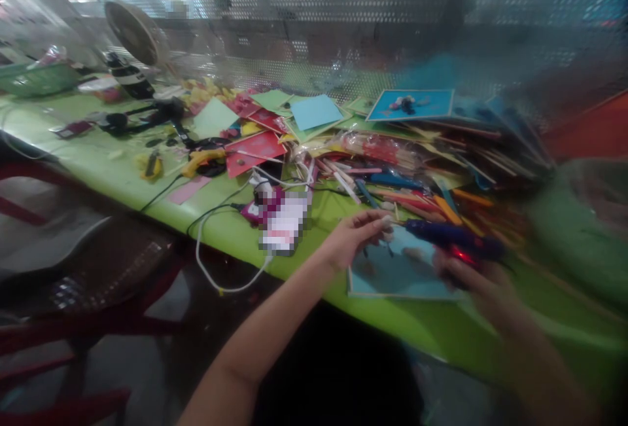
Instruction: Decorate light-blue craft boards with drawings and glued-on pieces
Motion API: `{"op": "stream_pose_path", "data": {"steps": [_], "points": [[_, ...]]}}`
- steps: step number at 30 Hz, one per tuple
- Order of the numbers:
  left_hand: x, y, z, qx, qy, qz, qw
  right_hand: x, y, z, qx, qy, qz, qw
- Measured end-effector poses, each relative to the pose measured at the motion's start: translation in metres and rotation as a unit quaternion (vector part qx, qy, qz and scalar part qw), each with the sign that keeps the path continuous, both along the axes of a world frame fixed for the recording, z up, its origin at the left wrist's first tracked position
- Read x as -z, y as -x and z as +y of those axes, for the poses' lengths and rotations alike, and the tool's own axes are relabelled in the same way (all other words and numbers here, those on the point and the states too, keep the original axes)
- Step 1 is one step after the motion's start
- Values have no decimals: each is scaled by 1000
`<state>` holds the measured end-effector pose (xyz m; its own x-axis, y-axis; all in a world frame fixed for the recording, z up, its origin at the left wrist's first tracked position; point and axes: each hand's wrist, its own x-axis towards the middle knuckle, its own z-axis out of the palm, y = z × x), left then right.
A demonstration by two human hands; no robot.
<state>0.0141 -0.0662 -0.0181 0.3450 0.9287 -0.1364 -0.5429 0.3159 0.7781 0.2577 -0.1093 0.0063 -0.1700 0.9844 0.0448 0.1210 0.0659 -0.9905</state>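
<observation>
My right hand (464, 270) is wrapped round a dark blue hot glue gun (441, 233) with a red light glowing on it. The gun's nozzle points left, close to the fingertips of my left hand (360, 233). Those fingertips pinch a small whitish piece (387, 222), too small and blurred to name. Below both hands a light blue card (397, 279) with a pale border lies on the green table (314, 266). A few small bits rest on the card, partly hidden by my hands.
Left of my hands are a phone (284, 226), a purple plug block (262, 207) and a looping white cable (210, 272). Coloured sticks (343, 180) and paper cards (314, 112) pile up behind. A yellow glue gun (203, 161) and a fan (131, 33) stand further left.
</observation>
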Motion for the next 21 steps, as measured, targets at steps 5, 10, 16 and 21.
{"op": "stream_pose_path", "data": {"steps": [5,10,16,21], "points": [[0,0,0,-4,1,-5,1000,0,0,1,11,10,16,1000],[-1,0,0,-6,7,-6,1000,2,0,2,17,27,28,999],[1,-1,0,-13,3,-6,1000,3,0,2,31,38,1,999],[2,-1,1,-9,-2,-5,1000,3,-2,2,19,38,-16,999]]}}
